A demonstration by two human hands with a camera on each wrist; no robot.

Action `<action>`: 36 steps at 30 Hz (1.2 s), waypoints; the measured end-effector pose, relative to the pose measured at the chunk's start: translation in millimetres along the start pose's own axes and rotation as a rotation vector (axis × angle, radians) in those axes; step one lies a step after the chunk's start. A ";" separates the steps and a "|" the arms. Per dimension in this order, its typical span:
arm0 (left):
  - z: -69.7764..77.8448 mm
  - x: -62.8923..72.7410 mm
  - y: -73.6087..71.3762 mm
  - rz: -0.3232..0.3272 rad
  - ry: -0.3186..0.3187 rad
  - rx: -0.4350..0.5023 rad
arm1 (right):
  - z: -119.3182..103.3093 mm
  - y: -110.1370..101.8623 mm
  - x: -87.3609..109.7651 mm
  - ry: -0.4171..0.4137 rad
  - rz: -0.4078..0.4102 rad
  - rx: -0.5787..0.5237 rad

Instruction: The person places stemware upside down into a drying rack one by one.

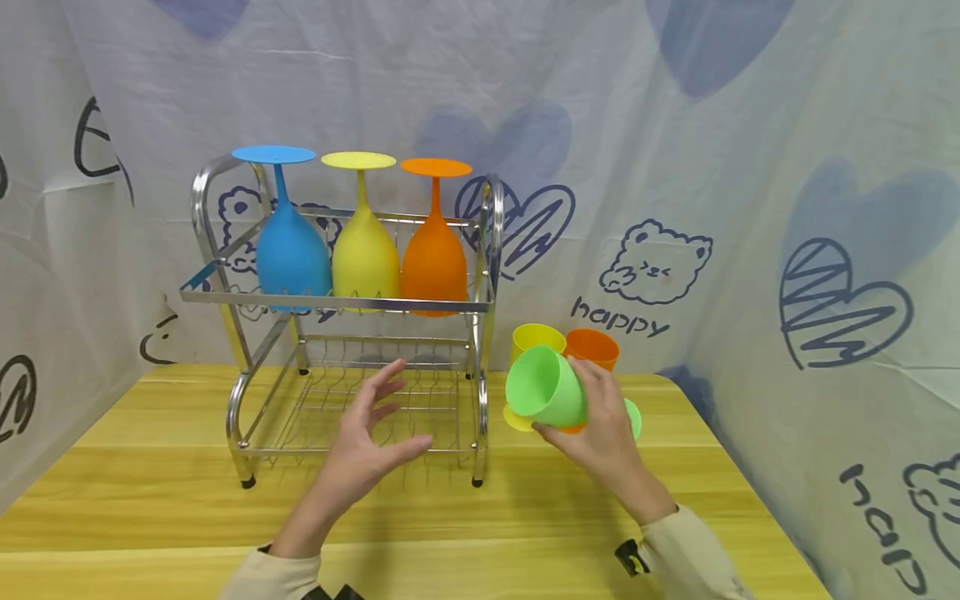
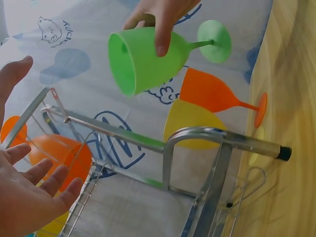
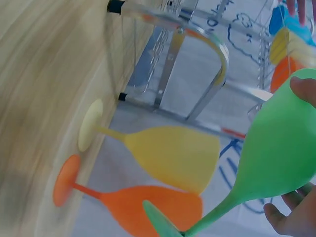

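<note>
A green plastic goblet is gripped by its bowl in my right hand, tilted with its mouth toward the left. The left wrist view shows the whole green goblet, its stem and foot off the table. My left hand hovers before the metal rack, fingers spread and thumb apart, holding nothing. Upside down on the rack's top tier are a blue goblet, a yellow goblet and an orange goblet.
Behind the green goblet, another yellow goblet and another orange goblet stand upright on the wooden table, right of the rack. The rack's lower tier is a wire grid. A printed cloth hangs behind and at both sides.
</note>
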State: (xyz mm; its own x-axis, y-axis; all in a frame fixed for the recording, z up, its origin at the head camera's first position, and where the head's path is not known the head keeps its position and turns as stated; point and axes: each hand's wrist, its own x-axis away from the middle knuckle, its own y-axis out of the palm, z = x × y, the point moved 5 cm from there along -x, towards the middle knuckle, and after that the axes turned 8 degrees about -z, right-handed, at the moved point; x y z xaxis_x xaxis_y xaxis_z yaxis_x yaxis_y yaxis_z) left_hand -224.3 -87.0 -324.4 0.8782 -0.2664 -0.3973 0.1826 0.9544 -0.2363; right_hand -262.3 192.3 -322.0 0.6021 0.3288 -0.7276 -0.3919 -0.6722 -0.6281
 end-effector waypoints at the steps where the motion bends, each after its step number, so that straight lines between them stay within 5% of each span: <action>1: -0.7 -0.4 1.9 -0.004 0.002 -0.001 | -4.1 1.2 -0.7 -0.027 -0.005 0.026; 10: -8.1 -3.0 21.4 -0.058 -0.012 -0.027 | -30.8 14.6 -0.9 -0.187 -0.064 0.180; 17: -9.6 -9.0 35.7 -0.098 0.091 -0.048 | -47.5 24.0 0.6 -0.283 -0.085 0.209; 25: -14.8 -13.0 49.6 -0.132 0.083 -0.124 | -60.5 32.6 7.0 -0.341 -0.102 0.241; 36: -19.1 -12.2 52.1 -0.039 0.066 -0.129 | -67.7 37.5 10.6 -0.346 -0.107 0.260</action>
State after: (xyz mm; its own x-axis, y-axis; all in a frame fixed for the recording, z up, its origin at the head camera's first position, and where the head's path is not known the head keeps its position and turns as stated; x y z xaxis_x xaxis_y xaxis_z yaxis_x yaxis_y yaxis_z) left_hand -233.9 -36.6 -348.8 0.8396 -0.3154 -0.4423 0.1538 0.9189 -0.3634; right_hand -223.5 125.6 -334.6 0.3979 0.6201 -0.6762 -0.5287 -0.4473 -0.7213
